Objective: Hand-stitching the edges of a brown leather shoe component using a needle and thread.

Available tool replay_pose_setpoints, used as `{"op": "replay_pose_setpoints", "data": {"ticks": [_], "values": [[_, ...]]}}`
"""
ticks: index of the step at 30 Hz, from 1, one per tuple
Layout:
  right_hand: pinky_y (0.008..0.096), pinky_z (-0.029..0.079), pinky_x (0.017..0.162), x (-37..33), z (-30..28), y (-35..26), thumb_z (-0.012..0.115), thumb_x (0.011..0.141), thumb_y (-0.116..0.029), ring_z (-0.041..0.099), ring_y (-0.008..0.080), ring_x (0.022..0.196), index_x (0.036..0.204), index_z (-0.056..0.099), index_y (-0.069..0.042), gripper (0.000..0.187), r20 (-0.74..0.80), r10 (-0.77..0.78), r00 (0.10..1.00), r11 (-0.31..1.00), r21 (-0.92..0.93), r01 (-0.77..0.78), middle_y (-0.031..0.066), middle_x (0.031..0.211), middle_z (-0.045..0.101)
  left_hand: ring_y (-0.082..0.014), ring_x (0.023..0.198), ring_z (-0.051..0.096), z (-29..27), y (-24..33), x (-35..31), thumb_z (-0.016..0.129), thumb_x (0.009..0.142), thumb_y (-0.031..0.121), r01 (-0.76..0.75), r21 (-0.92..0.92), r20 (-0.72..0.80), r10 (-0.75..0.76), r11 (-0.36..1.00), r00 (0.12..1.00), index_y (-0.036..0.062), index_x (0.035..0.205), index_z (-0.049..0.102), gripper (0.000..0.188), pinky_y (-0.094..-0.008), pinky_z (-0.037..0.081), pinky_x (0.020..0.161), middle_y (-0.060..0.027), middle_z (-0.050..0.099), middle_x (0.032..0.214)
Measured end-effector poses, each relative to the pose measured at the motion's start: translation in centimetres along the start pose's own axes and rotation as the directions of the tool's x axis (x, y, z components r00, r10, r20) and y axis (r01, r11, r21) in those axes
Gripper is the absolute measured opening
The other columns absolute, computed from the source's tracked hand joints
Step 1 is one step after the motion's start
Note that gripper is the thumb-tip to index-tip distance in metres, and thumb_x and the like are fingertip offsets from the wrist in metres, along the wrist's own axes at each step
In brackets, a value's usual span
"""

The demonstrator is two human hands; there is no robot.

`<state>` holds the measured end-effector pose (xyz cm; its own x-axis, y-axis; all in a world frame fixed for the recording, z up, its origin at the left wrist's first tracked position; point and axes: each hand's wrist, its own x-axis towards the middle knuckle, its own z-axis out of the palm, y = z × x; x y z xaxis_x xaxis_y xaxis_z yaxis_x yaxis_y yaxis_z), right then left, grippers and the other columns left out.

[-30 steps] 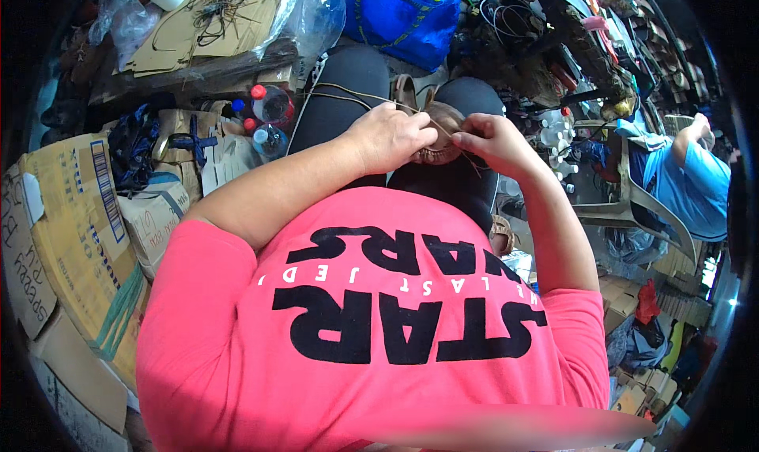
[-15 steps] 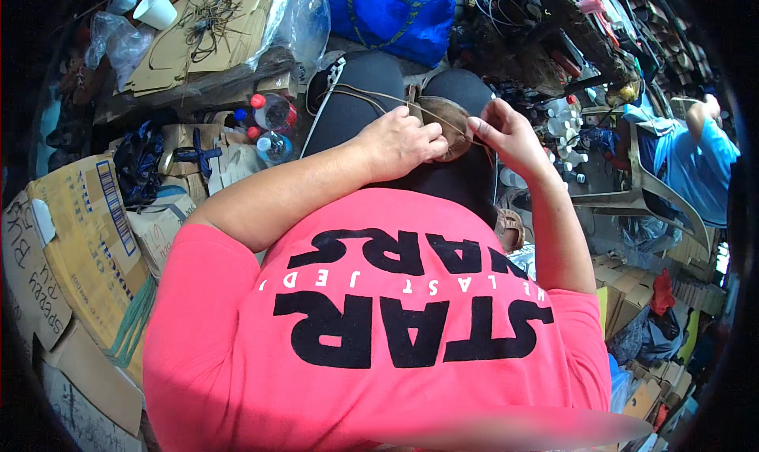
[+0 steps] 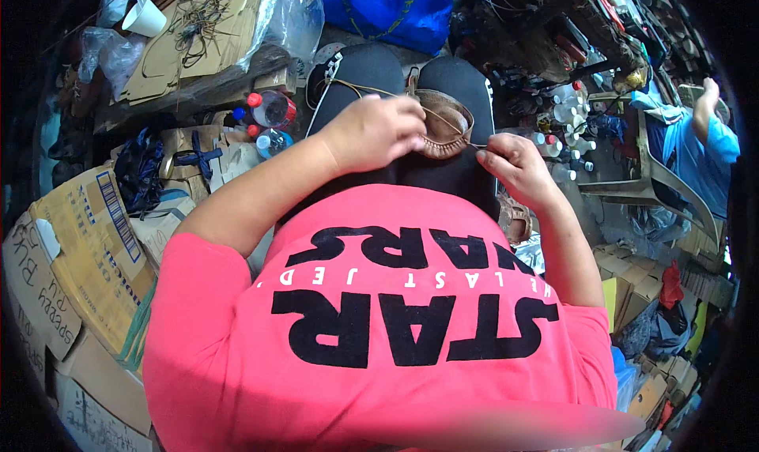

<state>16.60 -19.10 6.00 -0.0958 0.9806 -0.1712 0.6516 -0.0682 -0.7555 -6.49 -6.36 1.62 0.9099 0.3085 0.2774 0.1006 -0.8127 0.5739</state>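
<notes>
A brown leather shoe (image 3: 447,120) with a gathered, stitched edge rests across my dark-trousered thighs. Against its left side is my left hand (image 3: 378,133), fingers curled and slightly blurred; what they hold is hidden. To the shoe's lower right, my right hand (image 3: 518,166) is closed in a pinch on a thin tan leather lace (image 3: 477,145). That lace crosses the shoe's opening, and a length of it loops over my left thigh. Another brown leather shoe piece (image 3: 516,221) lies beside my right hip, partly covered by my forearm.
Plastic bottles (image 3: 274,110) stand left of my legs beside cardboard boxes (image 3: 87,246). A board with tangled laces (image 3: 207,25) and a white cup (image 3: 144,17) sits farther left. Ahead is a blue bag (image 3: 387,11). Small bottles (image 3: 565,116), a chair (image 3: 672,187) and a person's blue sleeve (image 3: 715,163) are at right.
My right hand has moved down and right, away from the shoe, with the lace. My left hand has shifted slightly left, and more of the shoe's stitched edge shows.
</notes>
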Motion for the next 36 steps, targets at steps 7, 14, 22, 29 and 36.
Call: {"op": "replay_pose_setpoints", "data": {"ticks": [7,14,22,29,36], "values": [[0.0245,0.036,0.057,-2.7,-2.9,-2.3,0.063,0.083,-0.007,0.045,0.0097,0.066,0.080,0.060,-0.003,0.006,-0.215,0.059,0.975,0.964,0.265,0.000,0.0000,0.069,0.046,-0.0244,0.093,0.059,-0.2,-3.3,5.4,0.064,0.083,0.021,0.152,-0.281,0.071,-0.137,0.948,0.988,0.0105,0.098,0.070,0.020,-0.0328,0.046,0.083,-0.0103,0.060,0.097],[0.0266,0.043,0.061,-0.1,-0.6,-1.6,0.063,0.080,-0.002,0.052,0.0139,0.067,0.101,0.070,-0.009,0.023,-0.204,0.069,0.976,0.997,-0.003,-0.071,0.0051,0.075,0.051,-0.0170,0.087,0.059,0.6,-3.8,8.6,0.068,0.081,0.022,0.271,-0.385,0.369,-0.122,0.882,0.922,0.0052,0.086,0.065,0.018,-0.0293,0.047,0.079,-0.0065,0.062,0.088],[0.0283,0.044,0.061,1.5,-0.6,-1.2,0.062,0.080,-0.003,0.054,0.0163,0.067,0.097,0.070,-0.007,0.020,-0.158,0.131,0.979,0.988,-0.066,-0.143,0.0070,0.074,0.051,-0.0084,0.075,0.058,1.1,-5.0,8.4,0.065,0.084,0.015,0.396,-0.652,0.476,-0.057,0.646,0.878,0.0025,0.092,0.064,0.015,-0.0246,0.049,0.070,-0.0005,0.064,0.082],[0.0253,0.042,0.060,2.0,-1.1,-2.1,0.060,0.082,-0.002,0.052,0.0109,0.067,0.096,0.070,-0.006,0.018,-0.105,0.145,0.984,0.979,-0.126,-0.157,0.0029,0.074,0.050,-0.0108,0.076,0.062,0.9,-5.4,8.6,0.063,0.083,0.010,0.535,-0.706,0.591,-0.030,0.465,0.806,0.0011,0.096,0.065,0.016,-0.0258,0.051,0.073,-0.0033,0.066,0.084],[0.0249,0.042,0.060,2.0,-0.6,-1.7,0.060,0.082,-0.002,0.052,0.0101,0.067,0.096,0.070,-0.004,0.016,-0.158,0.116,0.981,0.988,-0.087,-0.130,0.0025,0.075,0.051,-0.0126,0.075,0.064,0.8,-5.3,8.7,0.062,0.079,0.006,0.565,-0.664,0.611,-0.080,0.491,0.788,0.0002,0.098,0.068,0.021,-0.0264,0.052,0.073,-0.0060,0.068,0.087]]}}
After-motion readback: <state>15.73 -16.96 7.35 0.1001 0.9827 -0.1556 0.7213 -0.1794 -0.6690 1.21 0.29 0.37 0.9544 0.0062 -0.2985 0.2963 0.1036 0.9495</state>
